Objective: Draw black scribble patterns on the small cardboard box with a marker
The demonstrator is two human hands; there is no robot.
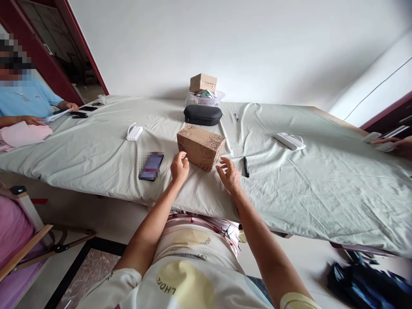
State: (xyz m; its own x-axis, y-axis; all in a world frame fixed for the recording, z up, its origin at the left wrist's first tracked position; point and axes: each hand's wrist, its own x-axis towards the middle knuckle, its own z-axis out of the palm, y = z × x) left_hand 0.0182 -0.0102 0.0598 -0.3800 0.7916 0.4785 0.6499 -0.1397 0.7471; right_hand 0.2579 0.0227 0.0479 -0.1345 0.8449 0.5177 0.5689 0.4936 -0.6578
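Observation:
A brown cardboard box with dark rose line drawings lies on the cloth-covered table in front of me. My left hand is at the box's near left corner, fingers curved and apart, with nothing visible in it. My right hand is by the box's right end, fingers spread and bent toward it. Whether either hand touches the box is hard to make out. A black marker lies just right of my right hand. Left of my left hand rests a smartphone with its screen lit.
Behind the box sit a black zip case, a clear plastic tub and a smaller carton. White corded blocks lie at left and right. A person in blue handles papers at far left; another person's hand shows at far right.

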